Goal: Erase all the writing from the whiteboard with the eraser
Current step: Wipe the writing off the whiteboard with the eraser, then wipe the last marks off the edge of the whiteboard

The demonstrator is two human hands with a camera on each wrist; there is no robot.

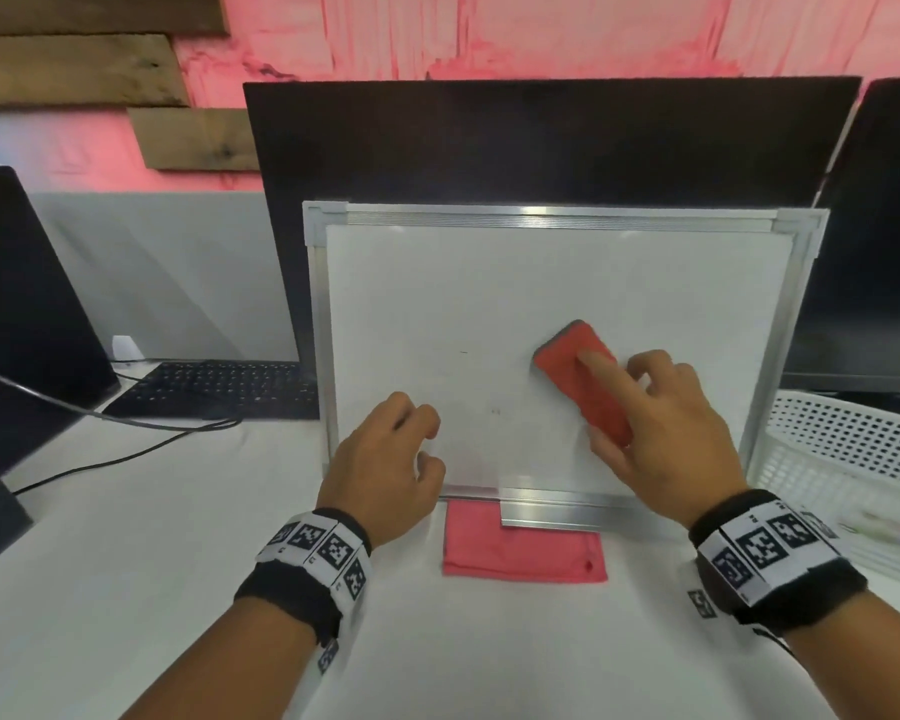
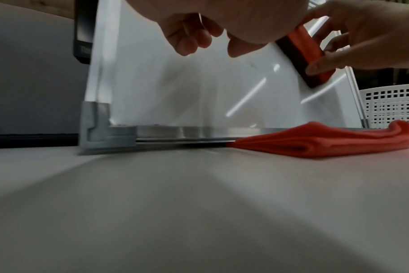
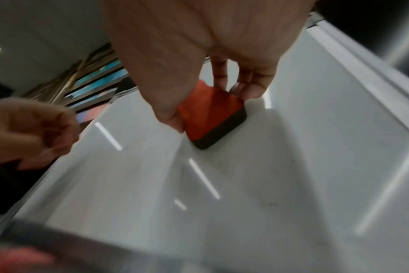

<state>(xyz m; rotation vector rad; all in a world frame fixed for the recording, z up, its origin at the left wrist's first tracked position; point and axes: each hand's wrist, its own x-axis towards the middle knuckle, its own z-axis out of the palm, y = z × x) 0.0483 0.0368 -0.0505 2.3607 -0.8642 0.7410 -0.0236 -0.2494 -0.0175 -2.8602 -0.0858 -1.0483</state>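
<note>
The whiteboard [image 1: 489, 293] leans upright against a dark monitor. Its surface is almost blank, with only faint specks near the lower middle [image 1: 495, 410]. My right hand [image 1: 624, 402] grips the red eraser [image 1: 562, 356] with the thumb on its lower edge and a finger along its back. The eraser's dark felt is flat on the board's right half [image 3: 220, 120]. My left hand [image 1: 422, 444] hovers at the board's lower left with its fingers loosely curled [image 2: 194, 37] and holds nothing.
A folded red cloth [image 1: 520, 558] lies on the white table, partly under the board's bottom rail. A white perforated basket [image 1: 853, 449] stands at the right. To the left are a black keyboard [image 1: 219, 389], a cable [image 1: 126, 449] and another dark screen [image 1: 17, 314].
</note>
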